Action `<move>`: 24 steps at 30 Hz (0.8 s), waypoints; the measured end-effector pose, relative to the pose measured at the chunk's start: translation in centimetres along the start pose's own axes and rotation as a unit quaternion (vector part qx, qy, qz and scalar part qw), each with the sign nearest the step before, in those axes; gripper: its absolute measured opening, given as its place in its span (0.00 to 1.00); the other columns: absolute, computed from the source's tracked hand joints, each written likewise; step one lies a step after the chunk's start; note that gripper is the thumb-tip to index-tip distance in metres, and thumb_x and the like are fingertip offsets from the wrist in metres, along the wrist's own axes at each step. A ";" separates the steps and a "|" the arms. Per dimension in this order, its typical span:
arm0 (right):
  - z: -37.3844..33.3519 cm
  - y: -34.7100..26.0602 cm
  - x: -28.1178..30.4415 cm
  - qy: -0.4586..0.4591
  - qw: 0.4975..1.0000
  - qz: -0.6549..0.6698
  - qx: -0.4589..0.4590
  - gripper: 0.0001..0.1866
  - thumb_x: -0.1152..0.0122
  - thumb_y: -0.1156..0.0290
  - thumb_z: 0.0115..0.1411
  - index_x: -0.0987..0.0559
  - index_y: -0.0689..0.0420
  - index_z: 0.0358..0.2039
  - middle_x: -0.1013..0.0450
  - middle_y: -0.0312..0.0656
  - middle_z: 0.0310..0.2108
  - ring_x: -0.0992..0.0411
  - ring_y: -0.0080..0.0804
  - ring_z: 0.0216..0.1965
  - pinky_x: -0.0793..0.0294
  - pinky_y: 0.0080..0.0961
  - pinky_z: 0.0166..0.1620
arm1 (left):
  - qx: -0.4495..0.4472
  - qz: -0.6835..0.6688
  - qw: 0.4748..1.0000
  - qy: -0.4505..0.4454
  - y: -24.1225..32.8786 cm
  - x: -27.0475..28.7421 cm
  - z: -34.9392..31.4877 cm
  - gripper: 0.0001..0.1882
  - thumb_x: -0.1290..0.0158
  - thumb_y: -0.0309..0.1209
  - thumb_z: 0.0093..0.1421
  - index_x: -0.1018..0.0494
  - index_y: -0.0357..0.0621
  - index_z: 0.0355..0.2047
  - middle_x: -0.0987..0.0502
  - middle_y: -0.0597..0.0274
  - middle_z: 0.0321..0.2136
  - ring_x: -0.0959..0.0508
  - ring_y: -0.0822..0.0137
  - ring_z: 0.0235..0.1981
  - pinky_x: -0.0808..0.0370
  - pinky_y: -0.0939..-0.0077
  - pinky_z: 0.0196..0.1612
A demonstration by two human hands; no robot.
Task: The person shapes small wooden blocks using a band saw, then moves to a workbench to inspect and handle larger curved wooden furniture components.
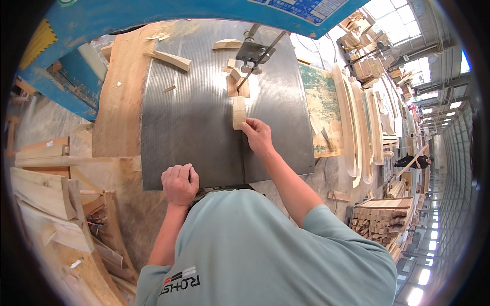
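My right hand (pixel 259 136) pinches the near end of a short pale wood block (pixel 239 109) between thumb and fingers. The block lies lengthwise on the dark metal table (pixel 194 132) of a band saw, its far end at the thin blade (pixel 239 87). Above and beyond the block hangs the blade guide (pixel 255 52) with its knobs. Small wood offcuts (pixel 236 73) sit just past the blade. My left hand (pixel 179 184) rests at the table's near left edge, fingers curled into a loose fist, with nothing seen in it.
The blue saw frame (pixel 204 11) arches over the far side. Curved wood pieces (pixel 172 60) lie on the table's far part. A wooden board (pixel 115 102) adjoins the left edge. Stacked timber (pixel 383 219) stands at right, more wood (pixel 46 194) at left. A person (pixel 421 161) is far off right.
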State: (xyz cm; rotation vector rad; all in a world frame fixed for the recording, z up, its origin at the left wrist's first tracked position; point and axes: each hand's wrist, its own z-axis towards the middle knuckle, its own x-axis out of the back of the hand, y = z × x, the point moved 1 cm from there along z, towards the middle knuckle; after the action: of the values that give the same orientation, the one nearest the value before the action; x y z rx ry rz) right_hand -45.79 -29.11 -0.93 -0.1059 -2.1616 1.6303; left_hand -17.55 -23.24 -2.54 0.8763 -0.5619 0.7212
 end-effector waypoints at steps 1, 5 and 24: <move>-1.2 0.1 0.0 -0.006 1.000 0.023 0.001 0.14 0.38 0.70 0.66 0.19 0.68 0.46 0.20 0.37 0.37 0.26 0.18 0.37 0.26 0.20 0.45 | -0.001 -0.002 1.000 0.002 0.0 0.0 -0.1 0.04 0.40 0.28 0.54 0.22 0.49 0.30 0.26 0.67 0.25 0.26 0.62 0.27 0.33 0.65 0.33; -6.0 -0.2 1.0 -0.145 0.971 0.178 -0.067 0.16 0.40 0.69 0.69 0.23 0.65 0.53 0.23 0.34 0.42 0.29 0.17 0.43 0.30 0.20 0.51 | -0.003 -0.001 1.000 0.003 0.1 0.1 -0.2 0.04 0.41 0.28 0.54 0.22 0.49 0.30 0.26 0.66 0.25 0.26 0.62 0.27 0.33 0.65 0.33; -24.7 -1.3 -5.8 -0.412 0.784 -0.147 0.441 0.19 0.26 0.69 0.52 0.20 0.62 0.43 0.23 0.45 0.34 0.24 0.43 0.36 0.25 0.35 0.46 | 0.451 -0.478 0.748 0.092 11.6 11.6 -15.2 0.25 0.47 0.31 0.70 0.37 0.35 0.64 0.24 0.60 0.49 0.21 0.69 0.45 0.23 0.72 0.51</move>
State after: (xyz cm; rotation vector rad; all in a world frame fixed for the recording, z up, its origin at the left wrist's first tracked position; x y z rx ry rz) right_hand -30.93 -9.14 4.00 1.3689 -1.4465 2.5580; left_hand -16.73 -1.62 3.10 1.7690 0.5207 0.0525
